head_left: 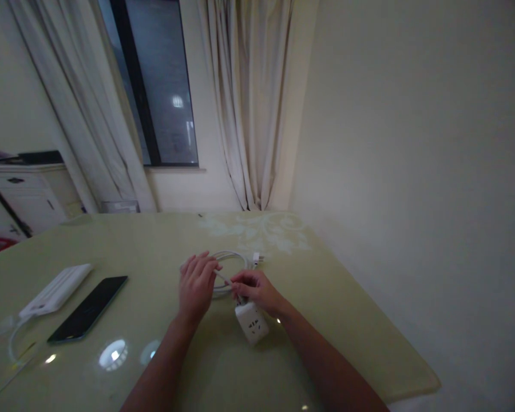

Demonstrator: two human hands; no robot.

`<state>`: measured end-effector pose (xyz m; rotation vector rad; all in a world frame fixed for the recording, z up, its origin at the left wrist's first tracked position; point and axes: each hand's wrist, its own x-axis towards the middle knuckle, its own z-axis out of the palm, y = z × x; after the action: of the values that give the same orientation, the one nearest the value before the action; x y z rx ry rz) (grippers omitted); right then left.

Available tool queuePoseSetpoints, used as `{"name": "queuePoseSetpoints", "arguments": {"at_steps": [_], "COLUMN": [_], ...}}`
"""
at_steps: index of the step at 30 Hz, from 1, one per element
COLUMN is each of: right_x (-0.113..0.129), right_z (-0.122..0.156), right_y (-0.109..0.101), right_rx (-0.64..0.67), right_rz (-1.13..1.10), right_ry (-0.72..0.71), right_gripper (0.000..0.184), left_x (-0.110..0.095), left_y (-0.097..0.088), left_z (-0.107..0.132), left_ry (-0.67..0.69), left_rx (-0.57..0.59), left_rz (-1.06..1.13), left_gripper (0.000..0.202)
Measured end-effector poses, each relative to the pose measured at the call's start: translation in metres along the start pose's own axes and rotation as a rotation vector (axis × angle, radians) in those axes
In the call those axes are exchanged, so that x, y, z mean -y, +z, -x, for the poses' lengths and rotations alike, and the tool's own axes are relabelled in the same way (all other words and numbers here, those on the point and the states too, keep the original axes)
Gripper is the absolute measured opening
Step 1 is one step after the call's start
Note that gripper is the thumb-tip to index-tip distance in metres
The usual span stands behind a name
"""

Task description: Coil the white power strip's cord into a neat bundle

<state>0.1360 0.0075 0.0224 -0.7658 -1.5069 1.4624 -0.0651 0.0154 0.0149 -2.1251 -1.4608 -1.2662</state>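
Observation:
My left hand rests over the left side of a coiled white cable, its thumb and fingers closed on a strand. To its right, my right hand pinches the same cable just above a small white power strip. The strip's socket face with its slots points up towards me. Behind my right hand lies the cable's white plug, prongs facing right. Part of the coil is hidden under my left hand.
On the left lie a black phone and a white power bank with a white cord. The glossy green table runs along a wall at the right. Curtains and a window stand behind.

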Motion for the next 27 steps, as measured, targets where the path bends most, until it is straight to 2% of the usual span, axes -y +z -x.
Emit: {"name": "queuePoseSetpoints", "arguments": {"at_steps": [3, 5, 6, 9, 11, 16, 19, 21, 24, 27], "right_x": [-0.010, -0.020, -0.026, -0.041, -0.047, -0.039, -0.028, -0.022, -0.014, -0.004], "right_z": [-0.008, -0.012, -0.014, -0.014, -0.012, -0.007, -0.008, -0.011, -0.013, -0.010], "right_y": [-0.017, -0.034, -0.042, -0.057, -0.057, -0.048, -0.053, -0.063, -0.085, -0.111], "right_rx": [-0.206, -0.358, -0.390, -0.315, -0.245, -0.175, -0.180, -0.309, -0.686, -1.040], "right_rz": [0.108, 0.281, 0.398, 0.728, 0.881, 1.124, 1.167, 1.097, 0.813, 0.464], "right_ry": [-0.045, -0.085, -0.105, -0.150, -0.156, -0.115, -0.131, -0.163, -0.224, -0.283], "right_gripper": [0.040, 0.032, 0.028, 0.032, 0.040, 0.043, 0.026, 0.018, 0.034, 0.044], "left_x": [0.010, 0.015, 0.016, 0.021, 0.023, 0.022, 0.019, 0.019, 0.020, 0.023], "left_y": [-0.006, -0.010, -0.011, -0.015, -0.017, -0.026, -0.035, -0.040, -0.044, -0.042], "left_z": [-0.004, -0.006, -0.007, -0.009, -0.011, -0.015, -0.020, -0.023, -0.026, -0.027], "left_ry": [-0.044, -0.169, -0.244, -0.491, -0.593, -0.644, -0.649, -0.639, -0.611, -0.611], "left_rx": [-0.004, -0.065, -0.086, -0.127, -0.147, -0.205, -0.283, -0.356, -0.449, -0.490], "left_rz": [0.042, 0.016, -0.006, -0.094, -0.094, 0.154, 0.295, 0.415, 0.549, 0.628], "left_gripper": [0.030, 0.032, 0.033, 0.035, 0.036, 0.038, 0.040, 0.041, 0.040, 0.039]}}
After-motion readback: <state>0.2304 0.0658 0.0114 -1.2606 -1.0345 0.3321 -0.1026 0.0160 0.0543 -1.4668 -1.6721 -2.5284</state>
